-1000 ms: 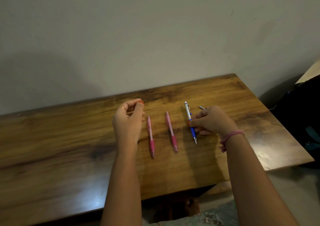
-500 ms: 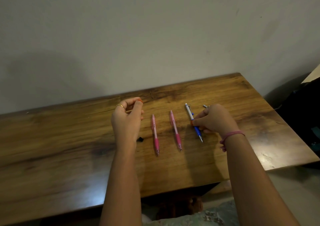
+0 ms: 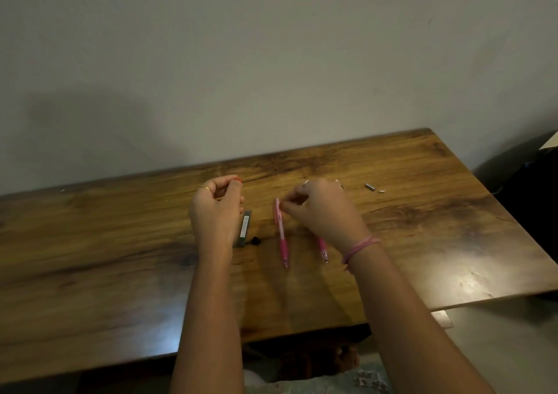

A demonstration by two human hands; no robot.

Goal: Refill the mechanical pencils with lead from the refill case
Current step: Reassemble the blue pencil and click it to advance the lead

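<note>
Brown wood with dark streaks makes up the tabletop (image 3: 422, 242), and it stands against a plain pale wall (image 3: 271, 61). Nearest, two bare arms reach in from 6 o'clock. Next come the tips of two pink pencils: the left pink pencil (image 3: 281, 236) lies flat in full sight, and the right pink pencil (image 3: 323, 247) is mostly hidden under the right wrist, which wears a pink band (image 3: 359, 248). At 9 o'clock of the left pink pencil lies the dark refill case (image 3: 245, 227), with a small black cap (image 3: 255, 240) just beside its near end. The left hand (image 3: 216, 212) is held just left of the case, its grip narrow, fingers curled to the thumb; I cannot tell if it holds anything. The right hand (image 3: 320, 209) has a narrow grip too, pinching something tiny at the far end of the left pink pencil. Farther off, at 2 o'clock, lie a small metal piece (image 3: 369, 186) and a tiny white bit (image 3: 381, 191).
</note>
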